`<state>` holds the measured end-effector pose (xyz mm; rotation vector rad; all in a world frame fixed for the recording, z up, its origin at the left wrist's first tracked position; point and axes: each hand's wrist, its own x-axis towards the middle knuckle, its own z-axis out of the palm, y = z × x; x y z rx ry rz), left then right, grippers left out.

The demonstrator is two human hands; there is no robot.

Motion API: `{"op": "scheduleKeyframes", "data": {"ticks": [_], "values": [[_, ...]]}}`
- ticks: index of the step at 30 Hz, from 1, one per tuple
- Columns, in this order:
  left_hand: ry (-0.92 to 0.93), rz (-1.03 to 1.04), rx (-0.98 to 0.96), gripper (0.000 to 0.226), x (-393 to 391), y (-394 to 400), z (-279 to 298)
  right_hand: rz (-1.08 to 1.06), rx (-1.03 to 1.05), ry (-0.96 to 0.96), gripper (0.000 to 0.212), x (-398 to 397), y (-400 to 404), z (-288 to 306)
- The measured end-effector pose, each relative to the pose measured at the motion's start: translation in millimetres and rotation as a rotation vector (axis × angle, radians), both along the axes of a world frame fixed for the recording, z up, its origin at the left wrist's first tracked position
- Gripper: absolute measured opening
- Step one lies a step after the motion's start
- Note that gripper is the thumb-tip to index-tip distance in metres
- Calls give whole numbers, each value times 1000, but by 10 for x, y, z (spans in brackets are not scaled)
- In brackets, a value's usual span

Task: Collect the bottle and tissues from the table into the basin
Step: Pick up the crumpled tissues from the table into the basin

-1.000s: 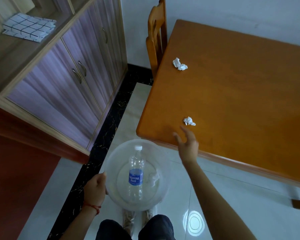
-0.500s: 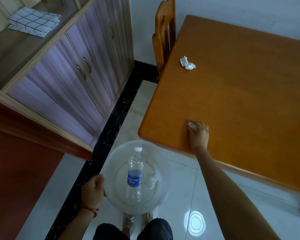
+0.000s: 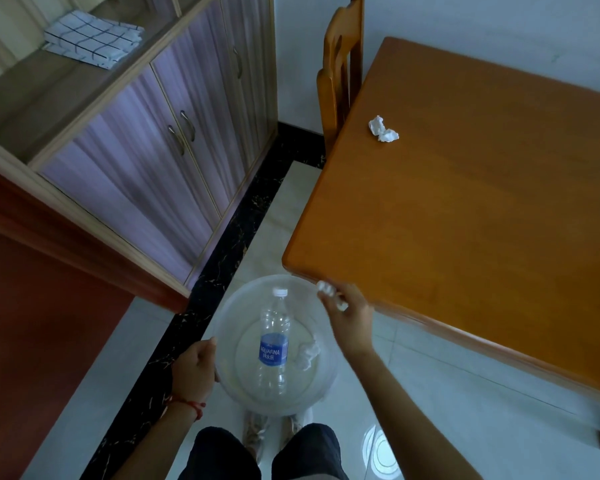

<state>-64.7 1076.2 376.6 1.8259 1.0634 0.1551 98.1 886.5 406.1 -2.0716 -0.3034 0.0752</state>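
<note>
Right hand [image 3: 349,315] pinches a crumpled tissue [image 3: 330,295] over the basin [image 3: 321,382] rim, left hand [image 3: 195,367] grips the rim, bottle [image 3: 274,344] inside; tissue looks light, soft, so fingertip pinch suffices.

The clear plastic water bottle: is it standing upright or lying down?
Lying down: the clear plastic water bottle rests lengthwise inside the transparent round basin, white cap pointing away.

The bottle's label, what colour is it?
Blue with white lettering, on the bottle lying in the basin; head view.
</note>
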Motion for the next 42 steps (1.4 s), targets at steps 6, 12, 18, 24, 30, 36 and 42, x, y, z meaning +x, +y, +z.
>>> {"op": "scheduleKeyframes", "data": {"ticks": [6,12,18,24,30,36,42], "values": [[-22,28,-32,46,-57,-8,4,260,-69,100,41,-507,137,-29],[-41,60,-27,53,-122,12,31,204,-177,4,54,-478,32,-30],[-38,77,-8,52,-192,72,35,-7,-286,238,46,-361,-223,-103],[-51,119,-28,37,-290,173,103,70,-215,424,36,-487,-47,-69],[-68,118,11,39,-404,516,216,63,-204,388,30,-538,403,-36],[-77,45,8,41,-350,1273,165,-40,-155,396,25,-644,976,-47],[-74,-83,-1,31,-143,2138,167,-187,-118,420,29,-812,1624,-42]]}}
